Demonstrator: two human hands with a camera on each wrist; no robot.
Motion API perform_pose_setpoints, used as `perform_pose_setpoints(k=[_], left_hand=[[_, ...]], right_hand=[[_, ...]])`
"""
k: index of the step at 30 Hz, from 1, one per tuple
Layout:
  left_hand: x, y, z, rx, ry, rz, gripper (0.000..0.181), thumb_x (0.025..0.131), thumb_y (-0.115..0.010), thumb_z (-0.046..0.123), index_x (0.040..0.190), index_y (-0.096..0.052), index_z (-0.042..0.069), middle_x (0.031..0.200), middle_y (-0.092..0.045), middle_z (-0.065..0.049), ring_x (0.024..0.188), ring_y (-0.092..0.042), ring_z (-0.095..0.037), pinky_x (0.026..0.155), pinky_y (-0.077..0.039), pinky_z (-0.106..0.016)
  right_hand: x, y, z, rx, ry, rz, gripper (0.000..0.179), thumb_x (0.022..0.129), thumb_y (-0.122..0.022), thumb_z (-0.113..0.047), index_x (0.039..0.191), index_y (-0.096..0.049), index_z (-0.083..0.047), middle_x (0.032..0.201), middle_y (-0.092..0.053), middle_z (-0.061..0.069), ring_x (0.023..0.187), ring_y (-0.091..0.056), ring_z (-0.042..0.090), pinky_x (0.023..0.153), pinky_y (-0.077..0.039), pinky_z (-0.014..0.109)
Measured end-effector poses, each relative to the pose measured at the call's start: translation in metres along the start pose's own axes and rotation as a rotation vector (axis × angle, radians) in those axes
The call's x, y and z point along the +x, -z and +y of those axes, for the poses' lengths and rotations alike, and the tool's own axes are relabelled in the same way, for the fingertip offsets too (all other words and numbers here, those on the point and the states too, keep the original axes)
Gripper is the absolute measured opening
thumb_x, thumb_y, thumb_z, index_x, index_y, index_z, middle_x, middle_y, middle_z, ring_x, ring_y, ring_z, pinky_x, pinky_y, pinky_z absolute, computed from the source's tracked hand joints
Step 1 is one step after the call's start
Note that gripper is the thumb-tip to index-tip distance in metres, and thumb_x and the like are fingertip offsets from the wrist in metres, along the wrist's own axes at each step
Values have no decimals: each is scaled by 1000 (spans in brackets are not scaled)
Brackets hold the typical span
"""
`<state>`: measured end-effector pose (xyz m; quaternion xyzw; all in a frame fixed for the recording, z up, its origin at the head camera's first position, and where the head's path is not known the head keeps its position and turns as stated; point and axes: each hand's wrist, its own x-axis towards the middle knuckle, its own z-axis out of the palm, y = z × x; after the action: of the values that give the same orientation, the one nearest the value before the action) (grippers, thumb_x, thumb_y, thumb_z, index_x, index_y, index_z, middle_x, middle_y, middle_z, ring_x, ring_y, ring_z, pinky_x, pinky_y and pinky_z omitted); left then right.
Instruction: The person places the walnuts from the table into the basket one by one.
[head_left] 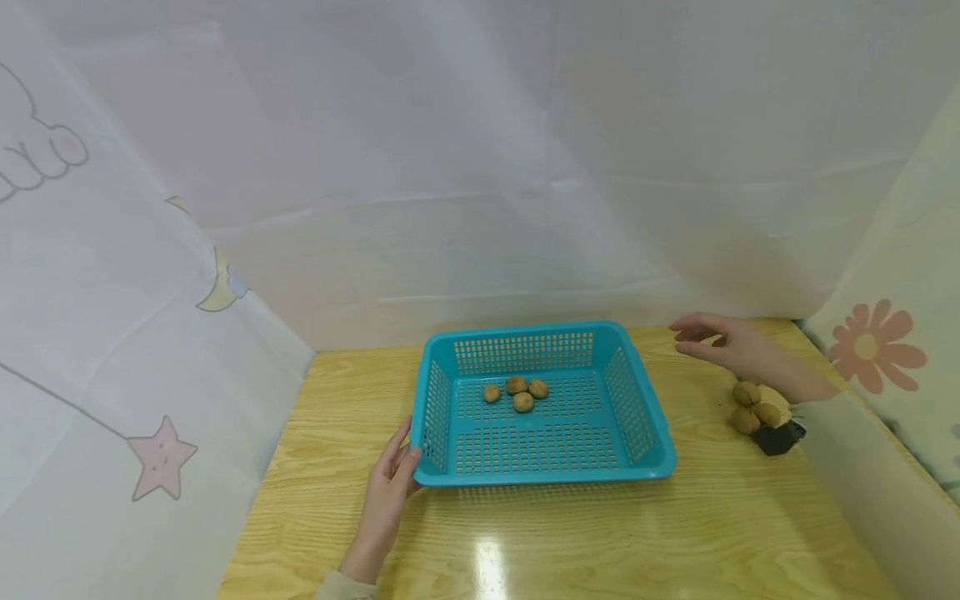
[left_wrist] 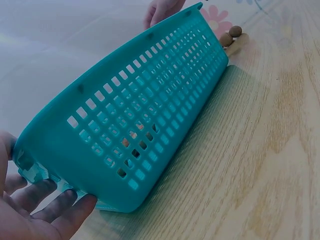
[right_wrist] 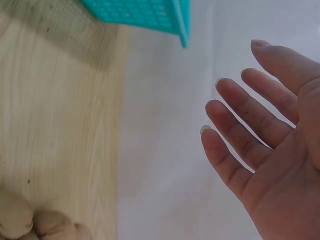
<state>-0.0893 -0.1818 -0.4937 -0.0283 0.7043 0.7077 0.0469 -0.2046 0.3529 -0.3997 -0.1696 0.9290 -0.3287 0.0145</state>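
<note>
Left hand (head_left: 386, 487) grips latticed plastic basket (head_left: 540, 477) holding roundish walnuts (head_left: 522, 402).

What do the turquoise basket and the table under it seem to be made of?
The basket looks like smooth molded plastic, judging by its uniform color and regular slots. The table looks like glossy wood, given its grain and bright reflection, though it could be laminate.

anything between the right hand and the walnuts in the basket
Yes, the right wall of the blue basket stands between the right hand and the walnuts inside; nothing visible covers the open top.
</note>
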Motion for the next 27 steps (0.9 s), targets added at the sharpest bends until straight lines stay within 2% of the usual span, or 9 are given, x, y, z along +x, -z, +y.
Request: perform_pose_setpoints(k=[6, 13, 17, 20, 22, 24, 26, 27], left_hand=[[-1, 0, 1, 14, -10, -1, 67, 109, -59, 27, 165, -28, 9, 152, -50, -28, 128, -61, -40, 92, -61, -36], [-1, 1, -1, 16, -20, 0, 67, 107, -62, 23, 165, -30, 11, 152, -50, -28, 128, -61, -40, 92, -61, -36], [0, 1, -2, 3, -2, -2, 67, 107, -62, 22, 165, -31, 14, 153, -50, -26, 130, -60, -41, 92, -61, -36], [0, 2, -2, -1, 3, -6, 67, 107, -62, 22, 165, -31, 15, 154, -50, -26, 130, -59, -41, 93, -60, -36], [0, 2, -2, -5, 6, -7, 67, 107, -62, 22, 165, -31, 15, 154, -49, -25, 131, -59, -41, 93, -60, -36], [0, 1, -2, -7, 3, -10, 67, 107, -62, 22, 165, -31, 15, 154, -49, -26, 131, -59, -42, 93, -60, -35], [0, 1, -1, -11, 4, -11, 67, 107, -62, 22, 165, -31, 15, 154, -49, -26, 131, -59, -42, 93, -60, -35], [0, 1, -1, -12, 3, -11, 67, 107, -62, 22, 165, -31, 15, 154, -49, -26, 131, -59, -42, 93, -60, -35]], right_hand=[[-15, 8, 24, -17, -49, 23, 39, 105, -66, -24, 139, -63, -5, 124, -71, 16, 99, -53, -17, 79, -52, 19], [-28, 11, 53, -44, -16, 120, 32, 101, -71, -18, 129, -69, -4, 113, -75, 14, 92, -58, -13, 72, -52, 16], [-34, 9, 65, -51, -73, 92, 34, 103, -69, -23, 131, -68, -4, 115, -74, 17, 92, -56, -14, 70, -54, 21], [-38, 9, 74, -83, -122, 47, 40, 104, -66, -29, 136, -65, -4, 123, -71, 20, 97, -62, -2, 74, -55, 28], [-41, 7, 79, -91, -146, 16, 45, 106, -64, -32, 140, -62, -3, 127, -68, 24, 105, -67, 18, 80, -58, 40], [-44, 5, 86, -96, -171, -9, 49, 106, -62, -35, 142, -59, -2, 129, -66, 26, 111, -65, 37, 84, -57, 53], [-47, 3, 93, -96, -184, -25, 50, 106, -62, -35, 142, -58, 0, 127, -66, 26, 112, -63, 46, 86, -54, 62], [-48, 2, 96, -94, -184, -30, 50, 106, -63, -34, 142, -58, 1, 125, -67, 25, 111, -64, 45, 86, -53, 64]])
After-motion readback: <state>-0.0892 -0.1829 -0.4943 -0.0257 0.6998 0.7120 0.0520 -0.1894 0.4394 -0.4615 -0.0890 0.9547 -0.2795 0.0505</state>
